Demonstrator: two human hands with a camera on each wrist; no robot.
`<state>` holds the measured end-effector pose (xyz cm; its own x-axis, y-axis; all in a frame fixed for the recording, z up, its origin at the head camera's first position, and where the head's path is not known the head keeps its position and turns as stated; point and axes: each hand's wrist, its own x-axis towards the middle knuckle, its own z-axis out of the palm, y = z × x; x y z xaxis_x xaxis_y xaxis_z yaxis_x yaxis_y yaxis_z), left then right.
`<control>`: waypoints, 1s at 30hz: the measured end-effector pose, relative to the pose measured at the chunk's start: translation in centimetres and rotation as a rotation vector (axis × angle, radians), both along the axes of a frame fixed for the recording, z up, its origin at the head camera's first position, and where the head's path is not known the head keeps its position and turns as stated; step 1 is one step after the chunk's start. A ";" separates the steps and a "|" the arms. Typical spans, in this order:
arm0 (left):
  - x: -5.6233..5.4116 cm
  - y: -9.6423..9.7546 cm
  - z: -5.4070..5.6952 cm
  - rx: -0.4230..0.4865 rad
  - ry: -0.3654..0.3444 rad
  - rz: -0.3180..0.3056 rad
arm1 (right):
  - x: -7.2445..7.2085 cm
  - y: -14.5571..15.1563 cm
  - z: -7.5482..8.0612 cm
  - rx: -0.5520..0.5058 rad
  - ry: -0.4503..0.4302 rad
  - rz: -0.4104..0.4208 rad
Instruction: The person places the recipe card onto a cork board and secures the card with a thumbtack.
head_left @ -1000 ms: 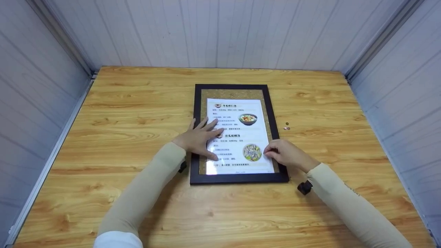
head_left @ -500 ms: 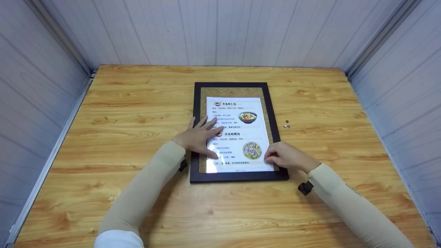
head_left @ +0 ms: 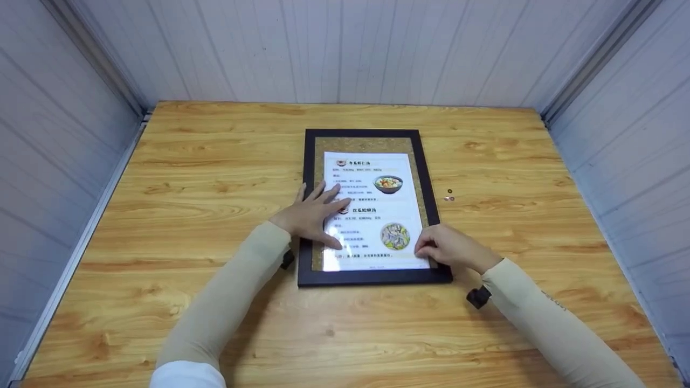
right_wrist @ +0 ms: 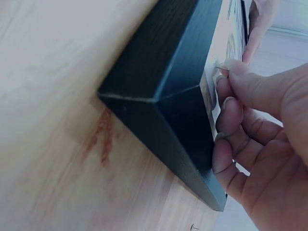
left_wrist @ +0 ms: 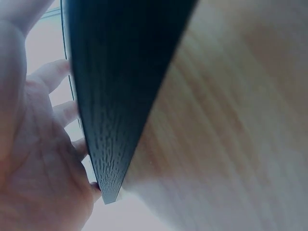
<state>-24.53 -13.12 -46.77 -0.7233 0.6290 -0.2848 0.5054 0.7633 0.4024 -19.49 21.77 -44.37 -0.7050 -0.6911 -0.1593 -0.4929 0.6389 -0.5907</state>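
A white recipe sheet (head_left: 366, 231) with two food pictures lies on a dark-framed cork board (head_left: 361, 144). My left hand (head_left: 312, 215) rests on the sheet's left side, fingers spread, its palm over the left rail of the frame (left_wrist: 115, 120). At the sheet's lower right edge, my right hand (head_left: 444, 245) pinches a thumbtack (right_wrist: 221, 69) between thumb and index finger. In the right wrist view the tack's thin pin points toward the sheet, and its head is hidden by the fingertips. The other fingers of the right hand (right_wrist: 269, 125) curl at the frame's inner edge.
Several small thumbtacks (head_left: 449, 191) lie on the wooden table (head_left: 215, 161) right of the board. One upturned thumbtack (right_wrist: 194, 227) shows at the bottom of the right wrist view. Pale panel walls (head_left: 345, 54) enclose the table at the back and sides.
My right hand has shifted down along the sheet's right edge, from beside the lower food picture toward the bottom right corner. The left hand stays in place on the sheet.
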 end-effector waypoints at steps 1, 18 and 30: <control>0.0 0.0 0.0 -0.001 -0.002 0.001 | 0.1 0.0 -0.1 -0.001 0.001 0.001; 0.1 -0.1 0.0 0.015 0.012 -0.007 | 0.5 0.1 -0.5 0.000 0.056 0.029; 0.1 -0.2 -0.1 0.045 0.012 -0.017 | 0.6 0.0 -0.5 0.006 0.098 0.031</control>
